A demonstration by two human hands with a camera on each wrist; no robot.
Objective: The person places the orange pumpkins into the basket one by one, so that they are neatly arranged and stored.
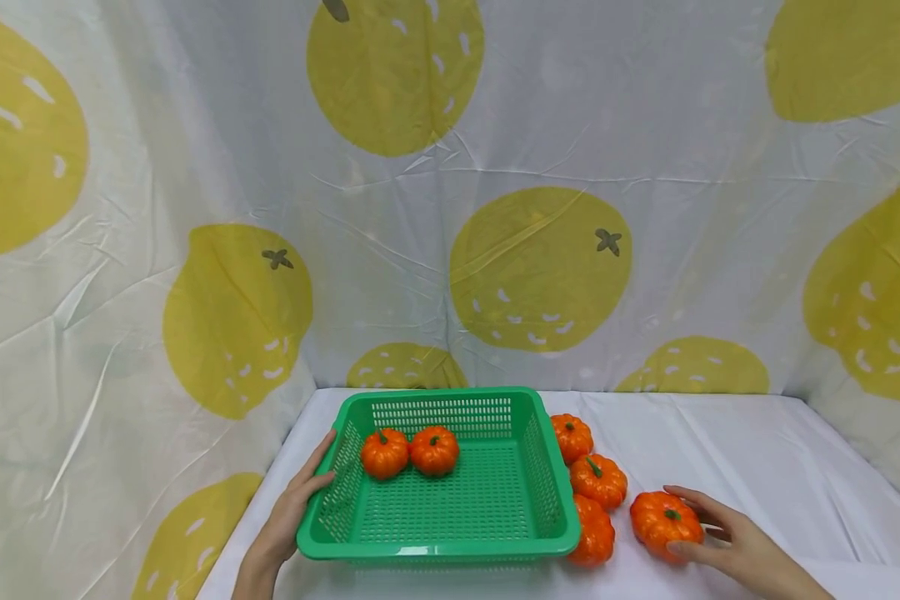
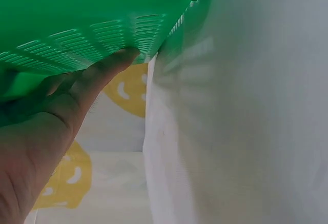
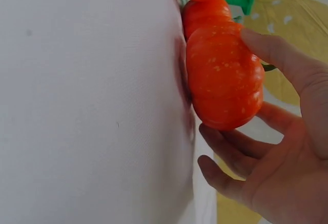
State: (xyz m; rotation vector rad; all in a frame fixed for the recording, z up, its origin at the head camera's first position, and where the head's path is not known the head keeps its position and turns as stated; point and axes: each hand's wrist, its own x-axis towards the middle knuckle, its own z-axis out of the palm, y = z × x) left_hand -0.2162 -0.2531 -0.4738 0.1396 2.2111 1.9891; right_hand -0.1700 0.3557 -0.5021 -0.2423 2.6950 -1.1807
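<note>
My left hand (image 1: 291, 508) touches the left side of a green plastic basket (image 1: 438, 550). In the left wrist view, one straight finger (image 2: 100, 73) lies against the slotted outer wall; the other fingers are mostly hidden. Two small orange pumpkins, one (image 1: 385, 454) beside the other (image 1: 434, 451), sit inside the basket toward the back left. My right hand (image 1: 731, 542) holds another orange pumpkin (image 1: 663, 523) from its right side on the white cloth, thumb in front and fingers behind. The right wrist view shows the thumb touching this pumpkin (image 3: 223, 75) and the lower fingers curved beside it.
Right of the basket stand three more pumpkins in a row: a back one (image 1: 572, 437), a middle one (image 1: 598, 481) and a front one (image 1: 594, 533). White cloth (image 1: 757, 450) covers the table. Lemon-printed fabric (image 1: 390, 275) hangs behind and at both sides.
</note>
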